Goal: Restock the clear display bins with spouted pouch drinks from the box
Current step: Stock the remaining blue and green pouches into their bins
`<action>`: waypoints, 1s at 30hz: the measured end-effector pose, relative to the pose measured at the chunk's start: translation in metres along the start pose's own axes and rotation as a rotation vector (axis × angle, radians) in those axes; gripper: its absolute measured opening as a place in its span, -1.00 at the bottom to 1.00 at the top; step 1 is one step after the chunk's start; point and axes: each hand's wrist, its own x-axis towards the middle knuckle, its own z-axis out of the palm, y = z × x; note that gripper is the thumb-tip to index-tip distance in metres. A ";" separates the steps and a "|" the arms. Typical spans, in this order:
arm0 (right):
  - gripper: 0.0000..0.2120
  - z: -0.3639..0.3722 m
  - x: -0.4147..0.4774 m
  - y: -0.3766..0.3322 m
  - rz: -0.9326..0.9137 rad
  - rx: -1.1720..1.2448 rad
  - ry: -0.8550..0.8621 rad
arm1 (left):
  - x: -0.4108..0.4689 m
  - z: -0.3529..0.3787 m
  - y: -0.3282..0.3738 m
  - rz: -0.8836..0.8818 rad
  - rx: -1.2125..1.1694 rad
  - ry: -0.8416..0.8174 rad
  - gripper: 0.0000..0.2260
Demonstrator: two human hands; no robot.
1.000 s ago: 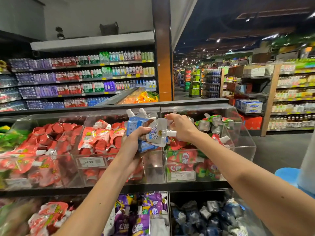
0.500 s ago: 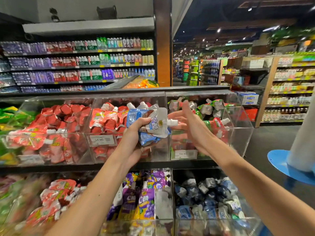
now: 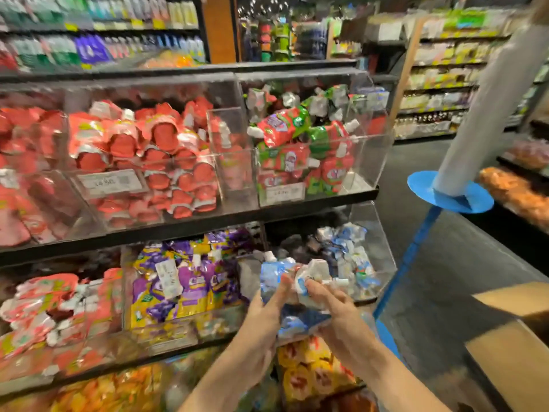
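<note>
Brown and made of cardboard, the box sits low, well off to the right of both hands. Shiny yellow pouches lie in a bin right under the hands. The left hand and the right hand are close together. Each one grips the bunch of blue and white soft pouches with little white spouts. The left thumb lies on top, and the right fingers curl round one side. The bunch is held at the front of the clear plastic bin, which has more of the same pouches inside. Just left of the hands is a bin of purple and yellow pouches. Higher up, past the hands, one shelf holds round red pouches on the left and red and green pouches on the right.
</note>
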 end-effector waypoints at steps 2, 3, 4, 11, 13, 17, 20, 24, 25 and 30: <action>-0.53 -0.018 -0.003 0.005 0.044 0.020 0.082 | 0.000 0.005 -0.015 -0.062 0.051 -0.139 -0.44; -0.48 -0.029 -0.005 0.006 0.057 0.025 0.126 | 0.002 0.005 -0.021 -0.101 0.099 -0.206 -0.43; -0.49 -0.040 -0.007 0.006 0.077 0.018 0.163 | 0.003 0.008 -0.026 -0.154 0.146 -0.251 -0.38; -0.57 -0.097 0.018 -0.015 0.053 -0.076 0.180 | 0.043 0.025 -0.061 -0.165 0.322 -0.206 -0.27; -0.62 -0.108 0.035 -0.029 0.012 -0.099 0.175 | 0.063 0.035 -0.056 -0.014 0.402 -0.149 -0.59; -0.77 -0.139 0.077 -0.070 -0.114 -0.171 0.130 | 0.102 0.052 -0.027 0.263 0.521 0.144 -0.69; -0.87 -0.165 0.105 -0.094 -0.147 -0.275 0.148 | 0.130 0.043 -0.014 0.378 0.664 0.353 -0.57; -0.84 -0.188 0.118 -0.108 -0.122 -0.385 0.098 | 0.158 0.034 -0.008 0.270 0.967 0.361 -0.54; -0.81 -0.191 0.119 -0.111 -0.121 -0.394 0.099 | 0.162 0.032 -0.010 0.238 1.074 0.291 -0.57; -0.85 -0.196 0.118 -0.110 -0.135 -0.410 0.081 | 0.169 0.035 -0.007 0.021 1.537 -0.062 -0.68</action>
